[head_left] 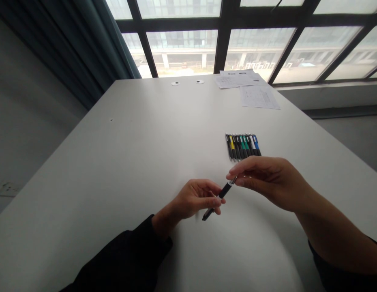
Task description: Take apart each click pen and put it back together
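Note:
A black pen (226, 189) is held at a slant above the table, its upper end toward the right. My left hand (198, 198) is closed around its middle, thumb and fingers pinching the barrel. The fingertips of my right hand (264, 178) pinch the silvery upper end of the same pen. Beyond my right hand lies a tidy row of several pens (242, 146) side by side, with black, yellow, green, white and blue barrels and dark grips. My right hand hides part of the row's near edge.
The white table (115, 162) stretches to the windows (182, 52). Printed paper sheets (259, 96) lie at its far right. Two round cable-hole covers (175, 83) sit near the far edge. A dark curtain (85, 48) hangs at the left; a wall socket (8, 189) is below it.

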Demonstrator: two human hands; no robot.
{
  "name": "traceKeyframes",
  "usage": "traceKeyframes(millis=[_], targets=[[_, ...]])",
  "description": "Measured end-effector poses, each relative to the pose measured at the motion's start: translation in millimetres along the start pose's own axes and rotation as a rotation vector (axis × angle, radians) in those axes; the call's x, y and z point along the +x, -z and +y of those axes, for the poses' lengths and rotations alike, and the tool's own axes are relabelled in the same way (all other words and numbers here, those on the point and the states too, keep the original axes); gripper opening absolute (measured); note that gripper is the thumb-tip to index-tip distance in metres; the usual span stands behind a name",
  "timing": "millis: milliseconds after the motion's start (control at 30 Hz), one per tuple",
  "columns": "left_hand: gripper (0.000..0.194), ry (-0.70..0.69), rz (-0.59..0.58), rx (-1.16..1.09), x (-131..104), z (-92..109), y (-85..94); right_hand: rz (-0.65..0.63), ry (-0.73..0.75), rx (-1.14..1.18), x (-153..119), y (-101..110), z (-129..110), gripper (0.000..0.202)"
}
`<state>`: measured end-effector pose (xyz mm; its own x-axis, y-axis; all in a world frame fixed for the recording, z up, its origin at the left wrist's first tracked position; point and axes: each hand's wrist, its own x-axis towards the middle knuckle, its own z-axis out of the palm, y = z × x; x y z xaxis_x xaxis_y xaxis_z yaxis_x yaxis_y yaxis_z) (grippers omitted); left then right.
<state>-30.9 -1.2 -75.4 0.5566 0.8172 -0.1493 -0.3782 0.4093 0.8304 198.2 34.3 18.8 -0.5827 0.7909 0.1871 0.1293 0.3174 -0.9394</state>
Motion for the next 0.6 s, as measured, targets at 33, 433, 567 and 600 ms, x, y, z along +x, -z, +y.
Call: traceKeyframes(millis=[33,433,567,600], targets=[[0.036,0.001,-0.003,-0.001,0.0,0.2,0.1,-0.01,-0.008,-0.01,-0.1,-0.1,0.5,0.014],[0.04,0.039,-0.024,-0.023,-0.2,0.6,-1.4,-0.1,-0.017,-0.327,3.8,0.2,7.2,0.029],[0.038,0.033,-0.017,-0.036,0.0,1.6,-1.2,-0.125,-0.053,-0.265,3.8,1.0,7.2,0.029],[0.038,0.032,-0.017,-0.04,0.1,1.6,-1.1,-0.152,-0.078,-0.201,3.5,1.3,6.5,0.027]])
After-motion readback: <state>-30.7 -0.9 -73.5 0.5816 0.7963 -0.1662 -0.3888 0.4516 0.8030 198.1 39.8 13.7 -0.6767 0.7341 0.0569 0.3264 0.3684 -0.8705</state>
